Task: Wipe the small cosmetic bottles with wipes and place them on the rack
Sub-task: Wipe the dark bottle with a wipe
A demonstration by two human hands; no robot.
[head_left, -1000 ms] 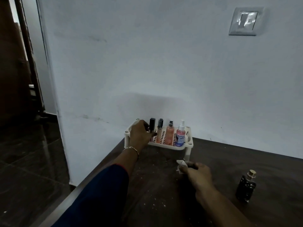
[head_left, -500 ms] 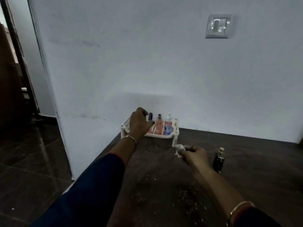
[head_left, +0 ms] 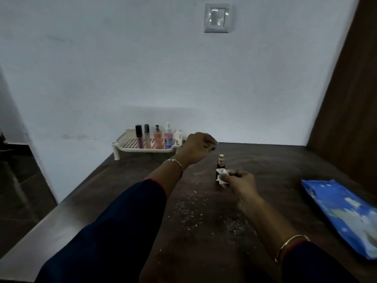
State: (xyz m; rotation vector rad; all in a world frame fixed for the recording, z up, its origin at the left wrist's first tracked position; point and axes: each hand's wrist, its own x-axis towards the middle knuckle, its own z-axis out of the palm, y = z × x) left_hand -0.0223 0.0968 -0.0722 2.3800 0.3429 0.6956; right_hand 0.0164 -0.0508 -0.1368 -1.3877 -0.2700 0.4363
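Observation:
A white perforated rack (head_left: 130, 142) stands at the back left of the dark table, against the wall. Several small cosmetic bottles stand upright on it: a dark-capped tube (head_left: 139, 137), a beige tube (head_left: 147, 137), an orange spray bottle (head_left: 157, 138) and a pink spray bottle (head_left: 168, 137). A dark bottle with a gold cap (head_left: 220, 162) stands on the table to the right of the rack. My left hand (head_left: 196, 148) hovers above and left of it, fingers curled, holding nothing. My right hand (head_left: 238, 180) pinches a crumpled white wipe (head_left: 222, 175) just in front of the dark bottle, hiding its lower part.
A blue pack of wipes (head_left: 344, 213) lies at the right edge of the table (head_left: 204, 231). White crumbs are scattered over the table's middle. A brown wooden panel (head_left: 346, 88) rises at the right, and a wall switch (head_left: 217, 17) sits above. The table's left edge drops to a dark floor.
My left hand has left the rack and moved right, toward the dark bottle. The view has swung right, bringing the blue wipes pack into sight. My right hand with the wipe now sits at the dark bottle.

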